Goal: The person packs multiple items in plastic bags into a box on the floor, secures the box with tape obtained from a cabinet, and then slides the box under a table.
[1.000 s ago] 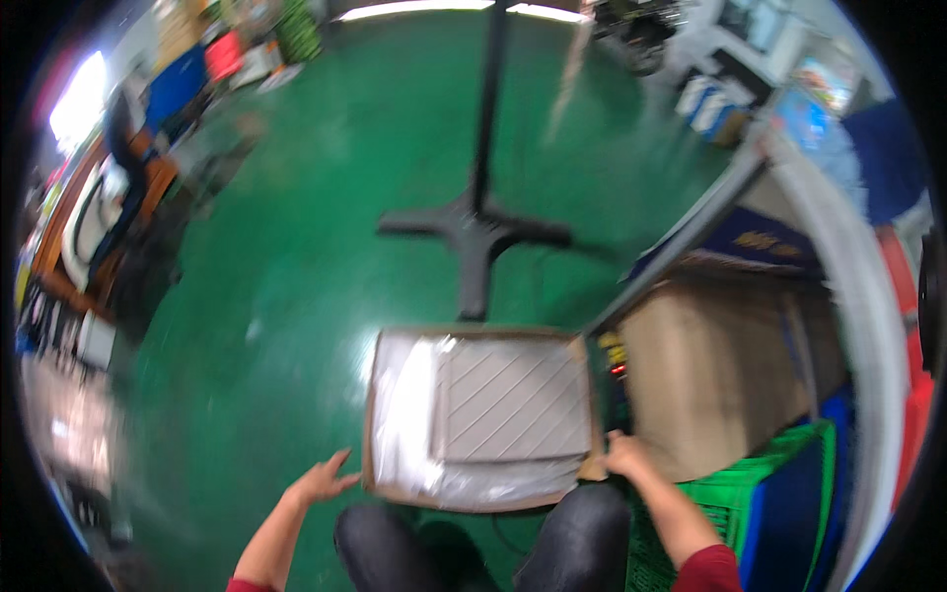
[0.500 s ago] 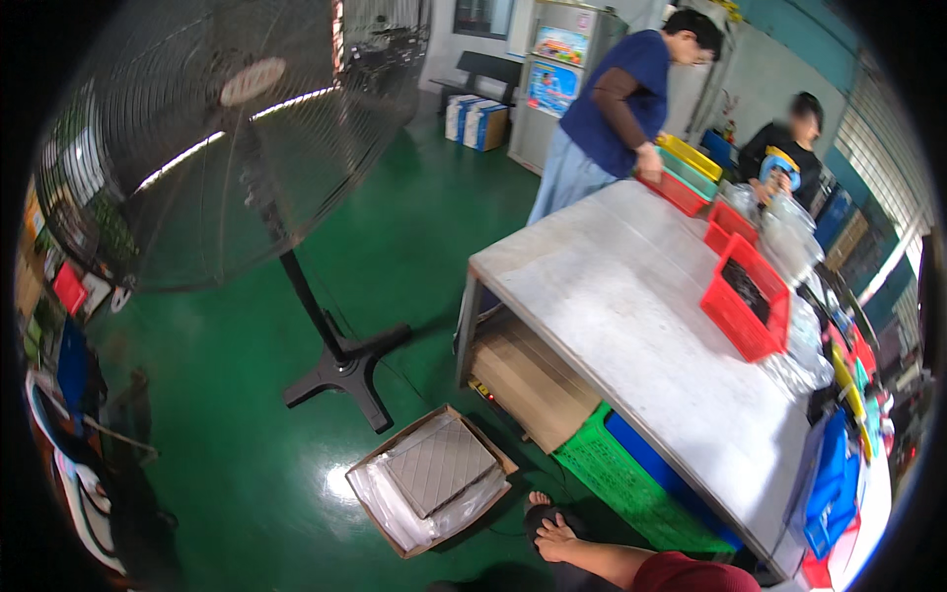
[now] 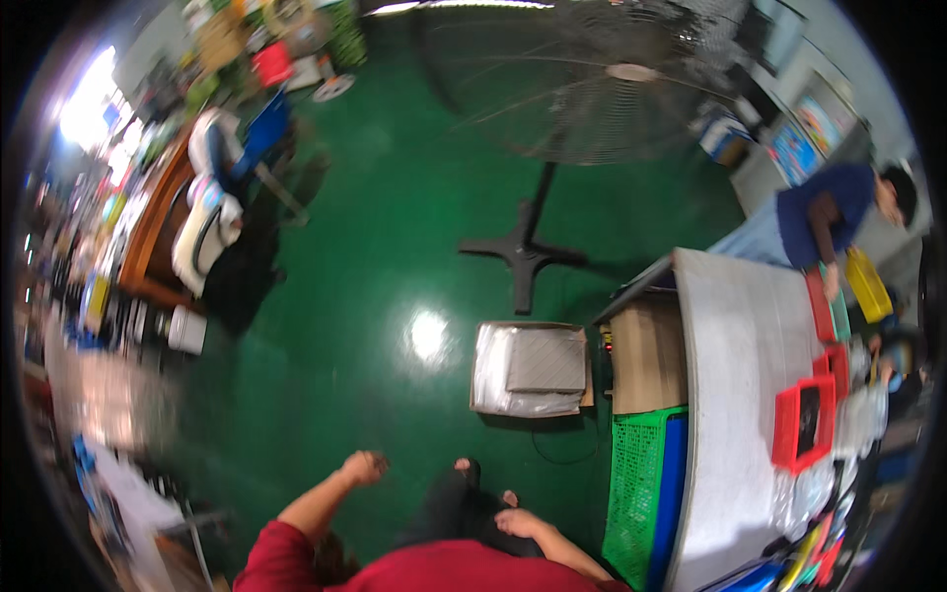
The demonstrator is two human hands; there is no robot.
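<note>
**Standing over the box, hands empty**

My left hand (image 3: pixel 365 466) is out to my left, curled into a loose fist with nothing in it; the arm is bent and swung away from my body, which reads as balance rather than reach. My right hand (image 3: pixel 515 521) sits low, close against my dark trouser leg, fingers loosely folded as far as I can make out, and it too holds nothing. Neither hand touches anything but me.

The box (image 3: pixel 531 368) lies flat on the green floor (image 3: pixel 375 326) just ahead of my feet, nearer my right hand than my left. It is a shallow cardboard tray with clear plastic bags inside and a grey ribbed sheet on top, lying square in it. It sits tight beside the end of the steel table (image 3: pixel 740 395), I judge so that it stays within easy stooping range of the table without blocking the walkway.

Under the table there is a brown carton (image 3: pixel 646 355), and next to it a green crate (image 3: pixel 636 483) standing against a blue one, tucked in to keep the floor passable. Red trays (image 3: pixel 801 424) sit on the tabletop toward its far edge. A big pedestal fan (image 3: pixel 533 257) stands beyond the box, its cross base well apart from it. A person in a blue top (image 3: pixel 824 212) works at the far end of the table, hands on the trays there.
</note>
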